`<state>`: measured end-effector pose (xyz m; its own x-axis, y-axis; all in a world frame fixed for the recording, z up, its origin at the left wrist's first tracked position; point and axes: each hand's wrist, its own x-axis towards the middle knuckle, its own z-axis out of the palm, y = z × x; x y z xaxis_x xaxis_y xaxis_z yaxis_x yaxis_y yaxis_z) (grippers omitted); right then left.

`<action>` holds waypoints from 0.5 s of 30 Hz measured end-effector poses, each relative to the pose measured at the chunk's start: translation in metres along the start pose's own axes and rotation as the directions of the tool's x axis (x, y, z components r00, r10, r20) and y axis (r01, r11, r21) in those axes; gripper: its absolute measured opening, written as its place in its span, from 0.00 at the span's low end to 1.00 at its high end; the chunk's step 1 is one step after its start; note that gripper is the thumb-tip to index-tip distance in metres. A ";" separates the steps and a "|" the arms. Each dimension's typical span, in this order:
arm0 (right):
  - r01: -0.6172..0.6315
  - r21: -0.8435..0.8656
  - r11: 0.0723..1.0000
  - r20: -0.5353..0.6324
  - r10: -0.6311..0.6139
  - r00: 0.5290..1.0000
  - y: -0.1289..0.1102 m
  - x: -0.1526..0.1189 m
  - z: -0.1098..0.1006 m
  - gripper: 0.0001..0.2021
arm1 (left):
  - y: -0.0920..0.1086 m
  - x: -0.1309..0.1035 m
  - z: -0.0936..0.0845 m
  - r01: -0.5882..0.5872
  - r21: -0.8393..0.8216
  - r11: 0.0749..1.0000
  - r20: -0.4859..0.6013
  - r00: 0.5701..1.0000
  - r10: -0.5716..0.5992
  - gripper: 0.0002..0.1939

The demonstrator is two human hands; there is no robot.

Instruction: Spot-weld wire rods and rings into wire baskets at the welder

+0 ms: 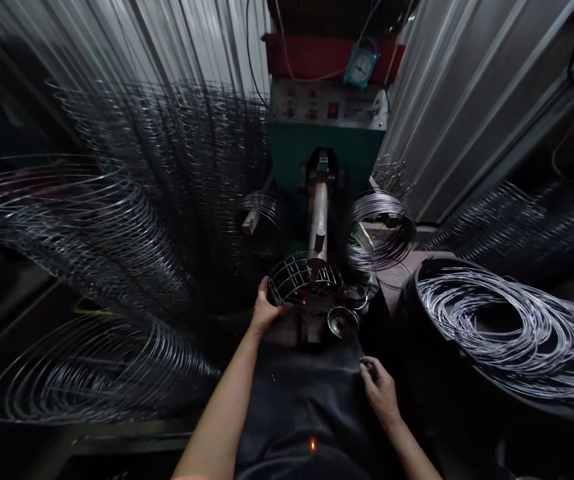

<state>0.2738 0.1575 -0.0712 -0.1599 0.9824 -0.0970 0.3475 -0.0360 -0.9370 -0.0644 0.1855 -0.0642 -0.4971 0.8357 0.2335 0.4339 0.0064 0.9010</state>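
My left hand (265, 311) is closed on the left rim of a round wire basket (294, 272). The basket sits beneath the metal arm (319, 220) of a green spot-welding machine (291, 150). A small orange glow shows under the arm's tip, and a bright spark (313, 444) is over the black apron (297, 393). Lower right, my right hand (379, 390) has its fingers curled at the apron's edge; whether anything is pinched in them I cannot make out. Just above it are a small shiny metal bowl (341, 323) and a ring-shaped container (355, 296).
Tall stacks of wire rings (137, 227) crowd the left side. At right, a black tub (431, 347) holds loose wire rings (511, 320). Wire rings also hang on both sides of the machine, including a right-hand bundle (381, 227). A blue clock (361, 65) hangs above.
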 end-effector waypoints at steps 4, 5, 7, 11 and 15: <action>0.034 -0.136 0.990 0.108 -0.019 0.994 -0.007 -0.003 -0.005 0.06 | 0.010 -0.002 -0.004 0.073 -0.204 0.976 -0.046 0.995 -0.084 0.50; 0.038 -0.134 0.990 0.140 -0.019 0.990 -0.018 -0.001 -0.007 0.08 | 0.016 -0.004 -0.010 0.060 -0.203 0.977 -0.040 0.997 -0.069 0.48; 0.073 -0.110 0.991 0.238 -0.045 0.970 -0.052 0.004 -0.010 0.12 | 0.029 -0.011 -0.023 -0.013 -0.129 0.992 -0.007 1.000 0.013 0.47; 0.214 -0.034 0.976 0.604 -0.150 0.783 -0.130 0.020 -0.001 0.11 | 0.063 -0.029 -0.043 -0.230 0.153 0.961 0.184 0.962 0.201 0.46; 0.351 -0.104 0.931 0.703 -0.180 0.688 -0.169 0.041 0.031 0.10 | 0.093 -0.039 -0.044 -0.337 0.299 0.893 0.331 0.914 0.234 0.46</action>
<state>0.1796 0.1979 0.0728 -0.8224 0.5530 -0.1337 0.3636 0.3302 -0.8711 -0.0378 0.1297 0.0271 -0.1040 0.9472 0.3034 0.7798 -0.1117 0.6160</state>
